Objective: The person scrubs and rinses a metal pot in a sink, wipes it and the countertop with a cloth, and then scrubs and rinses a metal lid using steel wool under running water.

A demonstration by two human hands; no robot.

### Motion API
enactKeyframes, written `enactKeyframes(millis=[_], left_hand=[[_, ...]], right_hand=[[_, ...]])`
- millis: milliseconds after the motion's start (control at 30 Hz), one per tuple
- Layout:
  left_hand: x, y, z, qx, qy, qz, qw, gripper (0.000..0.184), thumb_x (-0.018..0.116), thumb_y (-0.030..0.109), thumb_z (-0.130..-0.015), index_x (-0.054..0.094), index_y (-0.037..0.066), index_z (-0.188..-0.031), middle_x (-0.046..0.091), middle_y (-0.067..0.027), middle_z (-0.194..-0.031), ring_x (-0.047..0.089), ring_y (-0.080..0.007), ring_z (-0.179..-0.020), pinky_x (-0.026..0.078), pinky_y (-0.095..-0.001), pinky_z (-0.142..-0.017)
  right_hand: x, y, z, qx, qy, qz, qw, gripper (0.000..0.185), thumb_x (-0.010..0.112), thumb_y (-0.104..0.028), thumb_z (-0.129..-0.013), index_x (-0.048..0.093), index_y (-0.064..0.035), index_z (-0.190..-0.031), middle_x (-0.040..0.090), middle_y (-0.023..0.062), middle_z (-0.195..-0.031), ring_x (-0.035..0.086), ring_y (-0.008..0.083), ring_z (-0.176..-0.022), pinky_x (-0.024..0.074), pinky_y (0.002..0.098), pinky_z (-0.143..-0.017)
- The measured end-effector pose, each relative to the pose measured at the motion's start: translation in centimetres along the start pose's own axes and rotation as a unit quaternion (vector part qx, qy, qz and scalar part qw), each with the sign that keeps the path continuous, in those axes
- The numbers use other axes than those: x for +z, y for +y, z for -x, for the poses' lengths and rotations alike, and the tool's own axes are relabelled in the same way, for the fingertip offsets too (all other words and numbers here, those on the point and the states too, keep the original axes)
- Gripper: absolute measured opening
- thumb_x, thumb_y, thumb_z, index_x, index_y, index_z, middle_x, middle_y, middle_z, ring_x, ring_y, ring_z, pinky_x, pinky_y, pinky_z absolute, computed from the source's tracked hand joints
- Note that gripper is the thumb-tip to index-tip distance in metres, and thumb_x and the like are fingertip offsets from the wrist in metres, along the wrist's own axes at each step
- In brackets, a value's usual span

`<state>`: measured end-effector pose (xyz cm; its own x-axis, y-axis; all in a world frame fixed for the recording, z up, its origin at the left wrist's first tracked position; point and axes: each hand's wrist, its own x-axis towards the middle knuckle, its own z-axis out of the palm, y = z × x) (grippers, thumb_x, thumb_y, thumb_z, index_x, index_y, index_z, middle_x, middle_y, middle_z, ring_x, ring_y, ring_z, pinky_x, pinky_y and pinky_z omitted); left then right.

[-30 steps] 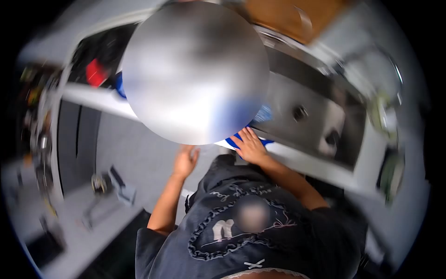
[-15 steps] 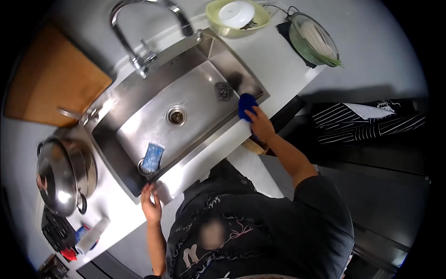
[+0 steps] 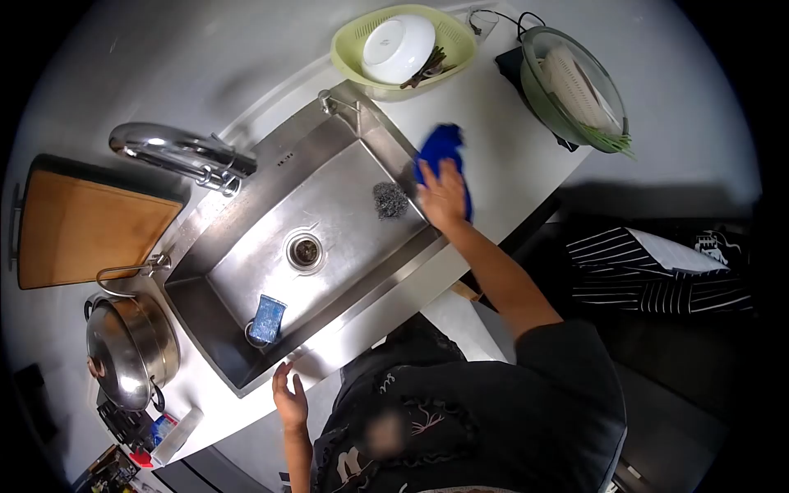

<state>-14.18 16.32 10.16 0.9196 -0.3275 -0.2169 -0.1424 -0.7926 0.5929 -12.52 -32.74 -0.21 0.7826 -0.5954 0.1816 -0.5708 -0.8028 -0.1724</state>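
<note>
My right hand [image 3: 444, 195] presses a bunched blue cloth [image 3: 441, 148] against the worktop along the sink's right rim, its fingers spread over the fabric. My left hand [image 3: 290, 400] rests by the front edge of the counter near the sink's left corner, fingers apart with nothing in them. Inside the steel sink [image 3: 271, 214] lie a steel wool scourer [image 3: 389, 200] towards the right and a blue sponge [image 3: 268, 319] near the front left, over a small round metal item. The drain [image 3: 305, 251] sits mid-basin.
Behind the sink rises a chrome tap [image 3: 185, 152]. A wooden cutting board [image 3: 99, 226] and a lidded pot [image 3: 131, 352] stand left. At the back, a yellow-green colander [image 3: 349, 49] holds a white bowl [image 3: 399, 49]. A green-tinted bowl [image 3: 542, 90] stands far right.
My right hand has slid the blue cloth from the sink's front right corner back along its right side onto the worktop. My left hand stays near the front edge. The view has shifted.
</note>
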Motion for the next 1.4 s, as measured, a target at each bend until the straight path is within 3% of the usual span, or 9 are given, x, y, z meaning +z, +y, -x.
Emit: enactKeyframes(millis=[100, 233, 367, 433, 533, 733, 833, 1033, 1400], left_hand=[[1.7, 2.5, -1.7, 0.056, -0.009, -0.041, 0.998, 0.025, 0.054, -0.002, -0.08, 0.057, 0.003, -0.105, 0.058, -0.0135, -0.108, 0.052, -0.03, -0.106, 0.04, -0.0352, -0.092], [1.5, 5.6, -4.1, 0.085, -0.009, -0.048, 0.995, 0.026, 0.054, -0.002, -0.08, 0.057, 0.003, -0.105, 0.058, -0.0143, -0.108, 0.053, -0.0309, -0.105, 0.04, -0.036, -0.09], [1.0, 4.4, -3.4, 0.059, 0.005, -0.043, 0.997, 0.026, 0.054, 0.0, -0.08, 0.058, 0.002, -0.106, 0.057, -0.016, -0.109, 0.053, -0.0308, -0.105, 0.04, -0.0358, -0.091], [0.8, 3.7, -2.3, 0.031, -0.001, -0.055, 0.998, 0.025, 0.054, 0.0, -0.08, 0.058, 0.001, -0.104, 0.057, -0.0159, -0.107, 0.053, -0.031, -0.104, 0.041, -0.036, -0.09], [0.7, 2.5, -0.4, 0.005, 0.01, -0.052, 0.999, 0.024, 0.055, 0.0, -0.079, 0.057, 0.001, -0.103, 0.058, -0.016, -0.105, 0.054, -0.0318, -0.102, 0.042, -0.0372, -0.089], [0.4, 3.7, 1.7, -0.022, 0.026, -0.071, 0.997, 0.025, 0.056, 0.001, -0.079, 0.057, 0.003, -0.104, 0.058, -0.0164, -0.105, 0.054, -0.0324, -0.102, 0.042, -0.0384, -0.089], [0.8, 4.1, 1.9, -0.014, 0.026, -0.084, 0.996, 0.024, 0.056, 0.002, -0.079, 0.058, 0.004, -0.103, 0.058, -0.0167, -0.107, 0.054, -0.0327, -0.102, 0.042, -0.0383, -0.089], [1.8, 5.1, -0.1, -0.001, -0.016, -0.074, 0.997, 0.024, 0.055, 0.004, -0.08, 0.059, 0.004, -0.103, 0.057, -0.0173, -0.109, 0.053, -0.0332, -0.103, 0.042, -0.0383, -0.09], [1.8, 4.1, 2.3, -0.038, 0.058, 0.007, 0.998, 0.023, 0.056, 0.003, -0.08, 0.059, 0.006, -0.103, 0.058, -0.0165, -0.105, 0.055, -0.0324, -0.101, 0.044, -0.037, -0.086]], right_hand=[[-0.2, -3.8, -5.6, -0.067, -0.063, -0.145, 0.985, 0.051, 0.052, -0.002, -0.074, 0.053, -0.0245, -0.119, 0.04, 0.0094, -0.131, 0.035, 0.03, -0.121, 0.0275, 0.0418, -0.102], [-3.2, -6.0, -8.2, -0.072, 0.078, -0.382, 0.918, 0.05, 0.053, 0.007, -0.069, 0.061, -0.0229, -0.109, 0.046, 0.0119, -0.12, 0.044, 0.0324, -0.11, 0.0395, 0.0368, -0.093], [-9.3, 1.2, -5.2, 0.003, 0.147, -0.364, 0.92, 0.055, 0.052, 0.012, -0.067, 0.06, -0.0215, -0.111, 0.044, 0.0147, -0.121, 0.042, 0.0328, -0.111, 0.0367, 0.0374, -0.095], [-9.6, 7.9, -4.0, 0.033, 0.179, -0.264, 0.947, 0.054, 0.057, 0.003, -0.071, 0.053, -0.0218, -0.119, 0.042, 0.0163, -0.123, 0.04, 0.0354, -0.113, 0.0335, 0.0414, -0.098], [-2.0, 17.8, -4.0, 0.12, 0.165, -0.053, 0.978, 0.055, 0.053, -0.039, -0.083, 0.043, -0.009, -0.128, 0.038, 0.0272, -0.128, 0.036, 0.043, -0.118, 0.0275, 0.0483, -0.1], [2.8, 8.9, -14.8, 0.192, 0.157, 0.051, 0.967, 0.071, 0.049, -0.057, -0.078, 0.04, -0.0097, -0.13, 0.036, 0.0171, -0.135, 0.028, 0.0379, -0.125, 0.0232, 0.0488, -0.102], [3.4, 1.8, -16.1, 0.18, 0.144, -0.019, 0.973, 0.059, 0.056, -0.037, -0.077, 0.042, -0.0114, -0.128, 0.037, 0.0137, -0.134, 0.027, 0.0349, -0.126, 0.0239, 0.0472, -0.102], [0.4, -1.8, -8.5, -0.066, 0.054, -0.209, 0.974, 0.045, 0.06, -0.008, -0.073, 0.054, -0.0174, -0.117, 0.046, 0.0106, -0.123, 0.042, 0.0326, -0.11, 0.0369, 0.0422, -0.093], [-2.5, -1.8, -14.0, -0.118, 0.063, -0.277, 0.952, 0.042, 0.058, -0.006, -0.076, 0.055, -0.0181, -0.116, 0.051, 0.0114, -0.116, 0.047, 0.0326, -0.105, 0.0417, 0.0379, -0.09]])
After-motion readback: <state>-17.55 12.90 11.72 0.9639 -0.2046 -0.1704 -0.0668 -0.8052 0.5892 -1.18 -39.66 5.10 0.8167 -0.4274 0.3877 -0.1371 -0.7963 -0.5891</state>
